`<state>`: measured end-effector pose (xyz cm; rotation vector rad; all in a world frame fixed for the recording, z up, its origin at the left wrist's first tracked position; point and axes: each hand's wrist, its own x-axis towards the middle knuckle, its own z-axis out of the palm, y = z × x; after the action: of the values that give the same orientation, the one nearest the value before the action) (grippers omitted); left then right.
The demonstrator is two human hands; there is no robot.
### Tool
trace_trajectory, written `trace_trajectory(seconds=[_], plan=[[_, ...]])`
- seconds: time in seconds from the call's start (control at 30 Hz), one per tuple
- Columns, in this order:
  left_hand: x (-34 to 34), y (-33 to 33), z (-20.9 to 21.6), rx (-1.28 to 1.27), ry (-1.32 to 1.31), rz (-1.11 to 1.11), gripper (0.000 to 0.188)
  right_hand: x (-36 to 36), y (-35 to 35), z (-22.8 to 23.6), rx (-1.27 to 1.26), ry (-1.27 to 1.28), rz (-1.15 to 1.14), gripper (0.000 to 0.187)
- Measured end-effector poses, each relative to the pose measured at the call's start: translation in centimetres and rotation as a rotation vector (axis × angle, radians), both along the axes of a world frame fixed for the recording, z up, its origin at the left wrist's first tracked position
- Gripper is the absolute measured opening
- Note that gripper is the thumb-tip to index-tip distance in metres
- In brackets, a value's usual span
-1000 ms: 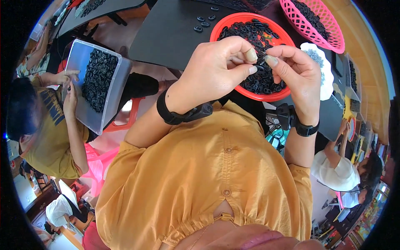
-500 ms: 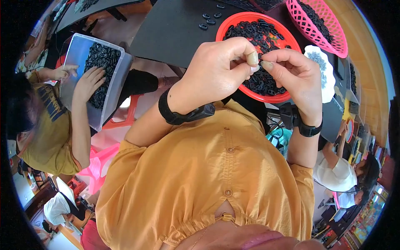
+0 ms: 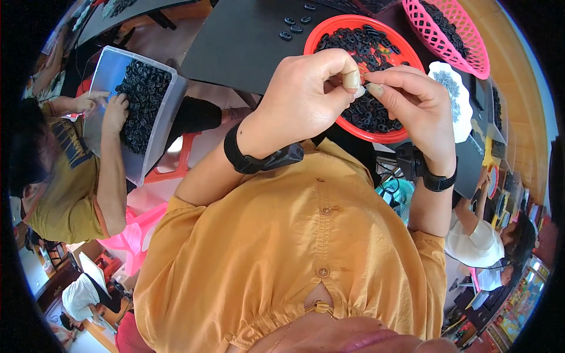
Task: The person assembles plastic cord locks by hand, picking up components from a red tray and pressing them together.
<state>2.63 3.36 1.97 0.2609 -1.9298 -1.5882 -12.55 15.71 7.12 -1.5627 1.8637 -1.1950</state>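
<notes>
My left hand (image 3: 318, 88) is closed, thumb and forefinger pinched together above the near-left part of a red round tray (image 3: 315, 29). My right hand (image 3: 412, 100) meets it fingertip to fingertip, also in a pinch. Whatever lies between the fingertips is too small and too covered to name. Below them, the tray holds many small black oval pieces (image 3: 371, 115) with openings in them. Right of my right hand stands a white scalloped dish (image 3: 465, 126) of tiny silvery-grey parts. Several loose black oval pieces (image 3: 285, 36) lie left of the tray.
The black table (image 3: 235, 44) carries the tray. At the far right a pink lattice basket (image 3: 479, 62) holds more black pieces. On my left, a co-worker's hand (image 3: 116, 112) is in a clear bin (image 3: 173, 97) of black pieces. A pink stool (image 3: 135, 235) stands behind.
My hands stay together, with only slight shifts of the fingertips. The co-worker's hand, spread over the black pieces before, has drawn left and curled its fingers.
</notes>
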Motion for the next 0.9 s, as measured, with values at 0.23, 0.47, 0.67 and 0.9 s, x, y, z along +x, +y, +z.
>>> trace_trajectory(seconds=[0.23, 0.47, 0.67, 0.9], plan=[[0.0, -0.3, 0.2, -0.037, -0.011, -0.015, 0.012, 0.1, -0.3, 0.0, 0.015, -0.041, 0.004, 0.014], [0.0, -0.7, -0.1, -0.083, -0.015, -0.007, 0.013, -0.4, -0.6, -0.4, -0.035, 0.03, 0.047, 0.016], [0.0, -0.9, 0.5, 0.126, -0.033, -0.02, 0.017, 0.6, -0.5, -0.4, -0.126, 0.348, 0.035, 0.038], [0.0, -1.0, 0.3, 0.089, -0.047, 0.002, 0.019, 1.3, -0.4, -1.2, -0.182, 0.427, -0.032, 0.032]])
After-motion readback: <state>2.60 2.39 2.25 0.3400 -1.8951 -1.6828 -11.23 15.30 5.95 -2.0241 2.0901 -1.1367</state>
